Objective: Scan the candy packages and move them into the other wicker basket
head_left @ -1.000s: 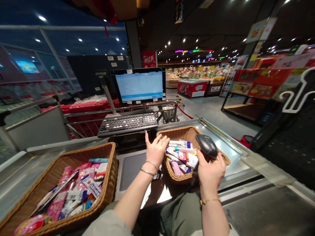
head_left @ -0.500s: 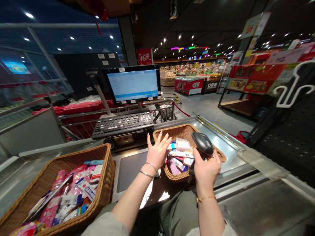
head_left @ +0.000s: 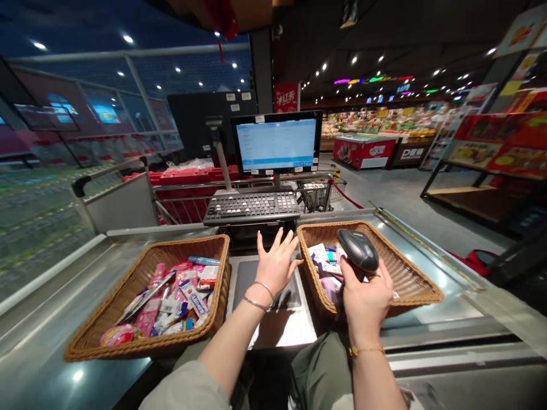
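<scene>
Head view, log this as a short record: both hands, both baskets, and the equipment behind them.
Left hand: fingers spread above gray pad, nothing visibly held
Right hand: grips black handheld barcode scanner over right wicker basket
Left wicker basket: colorful packaged goods
Right wicker basket: packaged goods, partly hidden by scanner
Behind: lit monitor, black keyboard

Dim overall | ceiling spotlights (head_left: 128, 39) | glare on metal counter (head_left: 442, 282) | edges stretched, left seemingly blurred
</scene>
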`<state>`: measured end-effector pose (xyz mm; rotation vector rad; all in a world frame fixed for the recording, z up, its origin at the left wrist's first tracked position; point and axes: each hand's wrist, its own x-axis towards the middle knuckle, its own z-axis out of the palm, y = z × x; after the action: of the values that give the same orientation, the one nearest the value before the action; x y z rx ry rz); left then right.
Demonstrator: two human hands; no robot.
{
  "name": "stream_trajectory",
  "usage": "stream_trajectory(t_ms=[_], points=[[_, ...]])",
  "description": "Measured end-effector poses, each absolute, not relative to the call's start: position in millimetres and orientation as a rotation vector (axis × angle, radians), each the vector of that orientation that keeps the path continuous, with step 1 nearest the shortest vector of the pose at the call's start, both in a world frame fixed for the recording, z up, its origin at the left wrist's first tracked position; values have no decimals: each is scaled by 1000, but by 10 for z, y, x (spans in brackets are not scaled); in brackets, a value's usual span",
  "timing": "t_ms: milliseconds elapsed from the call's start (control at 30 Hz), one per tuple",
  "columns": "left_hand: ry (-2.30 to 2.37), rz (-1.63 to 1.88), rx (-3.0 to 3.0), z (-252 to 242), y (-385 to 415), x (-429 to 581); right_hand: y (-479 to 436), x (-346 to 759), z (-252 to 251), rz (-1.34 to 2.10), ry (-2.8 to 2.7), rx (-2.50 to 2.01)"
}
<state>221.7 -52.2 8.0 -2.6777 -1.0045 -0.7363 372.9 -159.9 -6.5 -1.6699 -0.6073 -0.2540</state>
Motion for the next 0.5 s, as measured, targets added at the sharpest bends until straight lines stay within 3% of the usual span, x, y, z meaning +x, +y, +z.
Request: stream_trajectory(t_ms=[500], points=[[-1419,-770,-2528,121,-257,998,-1246,2949,-115,-152,-866,-1609]])
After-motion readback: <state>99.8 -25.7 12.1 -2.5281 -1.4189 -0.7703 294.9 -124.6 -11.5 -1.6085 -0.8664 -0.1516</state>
